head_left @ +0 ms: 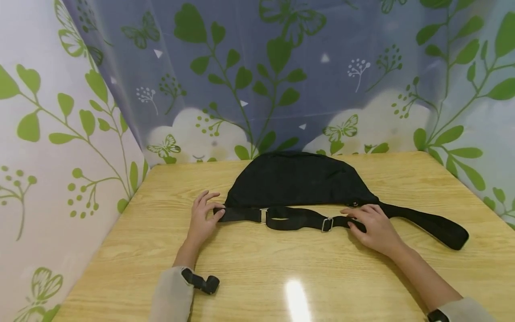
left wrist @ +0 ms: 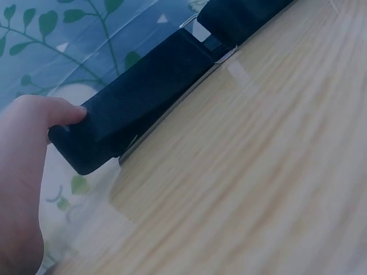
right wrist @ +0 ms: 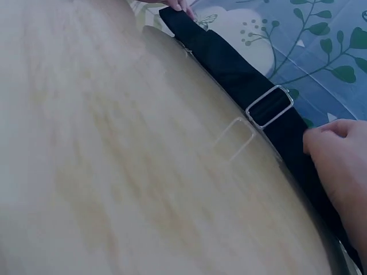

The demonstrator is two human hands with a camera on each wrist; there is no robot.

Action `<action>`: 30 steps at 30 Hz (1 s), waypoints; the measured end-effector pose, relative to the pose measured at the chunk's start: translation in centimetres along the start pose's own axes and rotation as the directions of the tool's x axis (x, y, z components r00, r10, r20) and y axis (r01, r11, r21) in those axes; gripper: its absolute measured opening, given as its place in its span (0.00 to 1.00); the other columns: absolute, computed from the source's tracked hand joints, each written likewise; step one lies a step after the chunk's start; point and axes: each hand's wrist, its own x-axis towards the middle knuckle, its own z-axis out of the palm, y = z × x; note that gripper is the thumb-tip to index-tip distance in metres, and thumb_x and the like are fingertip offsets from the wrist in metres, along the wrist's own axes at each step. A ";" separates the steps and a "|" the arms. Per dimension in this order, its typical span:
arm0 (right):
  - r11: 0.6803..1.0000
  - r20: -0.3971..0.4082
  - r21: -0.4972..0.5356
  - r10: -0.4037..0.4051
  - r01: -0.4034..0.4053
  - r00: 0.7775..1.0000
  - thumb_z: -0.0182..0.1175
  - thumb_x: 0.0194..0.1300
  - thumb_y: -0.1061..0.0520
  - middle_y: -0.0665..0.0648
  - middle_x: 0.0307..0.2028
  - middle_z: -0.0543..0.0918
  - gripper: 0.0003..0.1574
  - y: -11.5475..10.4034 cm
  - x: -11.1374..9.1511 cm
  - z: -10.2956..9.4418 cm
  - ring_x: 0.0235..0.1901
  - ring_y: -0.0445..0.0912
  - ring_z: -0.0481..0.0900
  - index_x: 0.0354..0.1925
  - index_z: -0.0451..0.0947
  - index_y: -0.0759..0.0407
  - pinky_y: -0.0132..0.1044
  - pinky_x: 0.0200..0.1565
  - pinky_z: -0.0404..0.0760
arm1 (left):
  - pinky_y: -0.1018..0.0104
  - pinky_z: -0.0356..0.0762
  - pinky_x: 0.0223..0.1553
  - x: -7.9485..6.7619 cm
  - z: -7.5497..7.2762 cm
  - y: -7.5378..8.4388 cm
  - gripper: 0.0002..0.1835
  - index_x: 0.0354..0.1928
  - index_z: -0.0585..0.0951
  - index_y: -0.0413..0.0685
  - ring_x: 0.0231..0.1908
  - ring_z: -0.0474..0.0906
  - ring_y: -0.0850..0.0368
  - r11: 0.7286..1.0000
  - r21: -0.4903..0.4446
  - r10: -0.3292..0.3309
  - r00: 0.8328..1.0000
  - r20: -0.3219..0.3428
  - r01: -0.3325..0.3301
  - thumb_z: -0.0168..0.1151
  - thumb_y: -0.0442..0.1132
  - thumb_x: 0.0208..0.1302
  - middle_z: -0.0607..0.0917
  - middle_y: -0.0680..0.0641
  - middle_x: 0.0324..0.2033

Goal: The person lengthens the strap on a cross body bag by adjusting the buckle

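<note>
A black half-moon bag [head_left: 297, 179] lies flat on the table, its straight edge toward me. Along that edge runs its black webbing strap [head_left: 299, 219], with a metal ring [head_left: 263, 216] and a metal slider buckle [right wrist: 262, 98]. My left hand [head_left: 203, 219] pinches the strap's left fold between thumb and fingers; the left wrist view shows the thumb [left wrist: 69, 113] on the webbing. My right hand [head_left: 374, 228] holds the strap just right of the slider buckle, near the bag's right corner. Its fingertips are partly hidden in the right wrist view.
Another length of strap [head_left: 434, 226] loops out to the right across the wooden table [head_left: 241, 268]. Patterned cloth [head_left: 217, 89] with leaves and butterflies hangs behind and on both sides. A black wrist device [head_left: 201, 281] sits on the left sleeve.
</note>
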 end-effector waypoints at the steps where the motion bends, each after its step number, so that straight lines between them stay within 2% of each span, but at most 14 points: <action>1: 1.000 -0.014 -0.005 -0.007 0.007 1.000 0.62 0.55 0.54 0.50 0.33 0.82 0.16 -0.2 0.1 0.2 0.35 0.49 0.73 0.43 0.80 0.58 0.47 0.46 0.64 | 0.42 0.44 0.59 0.0 0.0 0.0 0.02 0.30 0.83 0.41 0.62 0.53 0.41 1.000 0.005 0.002 1.000 0.001 -0.002 0.66 0.32 0.54 0.74 0.40 0.52; 5: 0.996 -0.131 -0.003 -0.086 0.086 0.988 0.53 0.61 0.36 0.50 0.30 0.81 0.30 -2.0 1.6 1.5 0.32 0.48 0.72 0.42 0.81 0.59 0.46 0.45 0.65 | 0.42 0.44 0.59 -0.1 -0.1 0.3 0.03 0.28 0.85 0.45 0.62 0.53 0.41 1.000 0.014 0.001 1.000 0.009 -0.001 0.70 0.35 0.51 0.75 0.42 0.52; 8: 0.986 -0.214 -0.023 -0.166 0.165 0.963 0.56 0.57 0.33 0.53 0.29 0.82 0.34 -4.1 3.1 2.6 0.30 0.50 0.74 0.41 0.82 0.61 0.47 0.43 0.67 | 0.43 0.44 0.59 -0.1 0.1 0.4 0.03 0.27 0.85 0.48 0.62 0.53 0.44 1.000 0.012 -0.018 0.999 0.034 0.017 0.71 0.37 0.50 0.75 0.43 0.52; 10: 0.981 -0.225 -0.052 -0.192 0.185 0.955 0.59 0.54 0.34 0.54 0.30 0.82 0.33 -5.4 3.9 3.4 0.30 0.52 0.75 0.41 0.81 0.61 0.48 0.41 0.70 | 0.44 0.44 0.59 -0.2 0.2 0.4 0.03 0.27 0.86 0.49 0.63 0.53 0.45 1.000 0.005 -0.031 0.998 0.062 0.031 0.71 0.39 0.50 0.75 0.44 0.52; 13: 0.987 -0.142 -0.085 -0.146 0.135 0.979 0.63 0.51 0.36 0.56 0.35 0.83 0.35 -6.9 4.4 4.3 0.32 0.53 0.77 0.47 0.79 0.60 0.47 0.39 0.73 | 0.44 0.44 0.59 -0.2 0.4 0.5 0.03 0.27 0.86 0.48 0.63 0.53 0.45 0.999 -0.017 -0.041 0.995 0.089 0.042 0.71 0.38 0.50 0.75 0.42 0.52; 16: 0.995 -0.037 -0.091 -0.050 0.047 0.998 0.68 0.50 0.43 0.58 0.40 0.82 0.34 -7.3 4.3 4.7 0.35 0.53 0.80 0.52 0.76 0.60 0.46 0.36 0.77 | 0.44 0.45 0.59 -0.2 0.5 0.7 0.03 0.27 0.86 0.45 0.62 0.54 0.45 0.997 -0.046 -0.053 0.994 0.094 0.058 0.70 0.36 0.51 0.76 0.41 0.52; 19: 1.000 0.031 -0.022 0.017 -0.016 0.999 0.70 0.49 0.51 0.58 0.42 0.82 0.30 -7.2 4.1 4.9 0.37 0.52 0.81 0.52 0.77 0.58 0.44 0.34 0.78 | 0.45 0.47 0.60 0.0 0.6 0.7 0.02 0.27 0.85 0.42 0.62 0.55 0.46 0.994 -0.076 -0.068 0.995 0.079 0.074 0.68 0.34 0.52 0.76 0.41 0.52; 22: 0.991 0.099 0.111 0.058 -0.069 0.993 0.67 0.54 0.56 0.55 0.43 0.82 0.25 -7.0 3.9 4.9 0.40 0.48 0.80 0.52 0.78 0.56 0.42 0.37 0.78 | 0.45 0.47 0.60 0.2 0.5 0.8 0.03 0.27 0.82 0.40 0.62 0.54 0.45 0.985 -0.146 -0.088 0.994 0.063 0.097 0.66 0.31 0.55 0.75 0.40 0.52; 24: 0.970 0.160 0.220 0.070 -0.105 0.985 0.65 0.57 0.57 0.53 0.44 0.81 0.23 -7.1 3.8 4.8 0.42 0.47 0.79 0.52 0.78 0.54 0.41 0.40 0.77 | 0.45 0.45 0.60 0.2 0.5 0.9 0.03 0.27 0.80 0.37 0.62 0.52 0.43 0.968 -0.222 -0.107 0.993 0.058 0.117 0.63 0.29 0.56 0.74 0.37 0.53; 27: 0.918 0.249 0.367 0.060 -0.152 0.967 0.61 0.61 0.57 0.51 0.47 0.80 0.20 -7.7 3.4 4.7 0.45 0.45 0.78 0.53 0.77 0.52 0.42 0.43 0.76 | 0.43 0.41 0.60 0.1 0.4 0.8 0.05 0.25 0.78 0.34 0.62 0.50 0.39 0.932 -0.331 -0.133 0.989 0.060 0.146 0.59 0.24 0.58 0.73 0.32 0.53; 29: 0.883 0.283 0.440 0.035 -0.162 0.958 0.60 0.63 0.56 0.50 0.47 0.80 0.20 -8.4 2.9 4.7 0.46 0.44 0.77 0.54 0.77 0.52 0.41 0.44 0.76 | 0.42 0.39 0.60 0.0 0.3 0.6 0.07 0.24 0.77 0.35 0.62 0.49 0.37 0.921 -0.357 -0.145 0.988 0.057 0.156 0.57 0.22 0.57 0.72 0.30 0.52; 30: 0.867 0.291 0.471 0.020 -0.162 0.956 0.59 0.63 0.56 0.49 0.47 0.80 0.20 -8.8 2.7 4.7 0.45 0.44 0.77 0.54 0.77 0.52 0.41 0.43 0.76 | 0.42 0.39 0.59 -0.1 0.2 0.5 0.07 0.23 0.77 0.36 0.62 0.50 0.37 0.925 -0.347 -0.145 0.988 0.051 0.154 0.57 0.22 0.56 0.72 0.30 0.52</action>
